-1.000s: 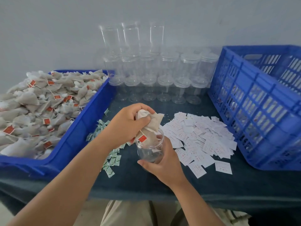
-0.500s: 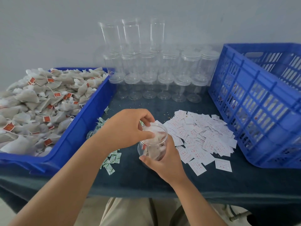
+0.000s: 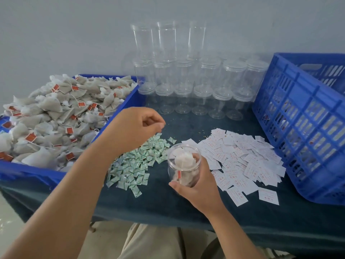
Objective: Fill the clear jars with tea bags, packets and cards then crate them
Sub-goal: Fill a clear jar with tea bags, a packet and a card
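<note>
on my feed the right hand [image 3: 197, 189] is wrapped around the lower part of an open clear jar [image 3: 183, 165], thumb on the near side and fingers round the back. the jar sits between the two loose piles near the front of the surface [image 3: 168, 206]; i cannot tell whether its base touches the cloth. a few tea bags [image 3: 183, 158] are packed inside it, one red tag showing against the wall.

the left hand [image 3: 134, 128] hovers above the far end of the green packets [image 3: 138, 165], fingers loosely curled and pointing down, with nothing visible in them. the white cards [image 3: 242, 157] lie spread to the right of the jar.

on the left, a blue tray [image 3: 119, 111] is heaped with more bags. on the right stands a blue crate [image 3: 298, 128]. empty jars [image 3: 196, 86] are stacked in rows against the wall behind.
</note>
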Demonstrator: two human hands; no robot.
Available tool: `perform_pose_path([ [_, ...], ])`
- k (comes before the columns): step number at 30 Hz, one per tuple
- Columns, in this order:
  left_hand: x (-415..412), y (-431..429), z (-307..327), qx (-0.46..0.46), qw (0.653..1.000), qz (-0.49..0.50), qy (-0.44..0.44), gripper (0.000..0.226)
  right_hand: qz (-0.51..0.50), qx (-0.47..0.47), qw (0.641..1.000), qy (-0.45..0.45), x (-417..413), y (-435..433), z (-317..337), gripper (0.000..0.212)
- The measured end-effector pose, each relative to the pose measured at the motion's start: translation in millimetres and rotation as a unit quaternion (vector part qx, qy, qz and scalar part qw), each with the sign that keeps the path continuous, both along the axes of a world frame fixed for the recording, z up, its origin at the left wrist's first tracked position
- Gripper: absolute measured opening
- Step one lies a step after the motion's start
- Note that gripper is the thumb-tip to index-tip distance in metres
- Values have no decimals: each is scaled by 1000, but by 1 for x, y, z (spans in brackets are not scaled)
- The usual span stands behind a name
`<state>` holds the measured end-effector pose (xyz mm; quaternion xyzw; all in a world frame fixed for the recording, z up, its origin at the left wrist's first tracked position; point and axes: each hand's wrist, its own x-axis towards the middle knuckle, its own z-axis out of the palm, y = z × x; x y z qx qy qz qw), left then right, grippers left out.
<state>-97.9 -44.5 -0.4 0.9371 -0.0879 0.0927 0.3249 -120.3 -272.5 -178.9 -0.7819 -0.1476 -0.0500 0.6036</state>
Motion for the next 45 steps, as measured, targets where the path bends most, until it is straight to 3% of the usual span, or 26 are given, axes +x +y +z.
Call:
perform_pose_path([
  [4,23,84,2,85,975,204,7,11,13,-14,1000,5,0,0,-1,95],
  [6,36,127,-5,150,945,275,91,19,11,-8,1000,5,0,1,0,92],
  [9,41,168,-40,280,890,238,272,40,5,0,1000,7,1,2,-1,91],
  [11,37,175,-60,269,887,199,318,37,4,-4,1000,7,2,1,-2,93],
  [15,48,186,-73,260,907,244,224,34,6,-7,1000,9,3,2,-2,94],
  [17,51,188,-71,236,918,268,173,22,6,-11,1000,10,3,2,-1,92],
  [21,56,187,-65,187,925,314,105,38,7,-14,1000,8,4,1,-3,92],
  [25,50,173,-40,45,942,329,43,45,6,-14,1000,6,4,1,-4,89],
  [30,25,127,2,-74,953,291,-34,49,5,-11,1000,14,3,3,-2,90],
  [33,5,78,21,-135,979,155,-15,19,6,-17,1000,12,4,4,-3,87],
  [35,-5,44,22,-155,986,51,27,12,5,-22,1000,10,4,4,-3,86],
  [39,-7,-15,3,-103,991,-49,73,7,7,-18,1000,4,2,5,0,85],
  [45,2,-55,-30,81,991,-90,61,13,-13,-17,1000,-1,-1,5,5,85],
])
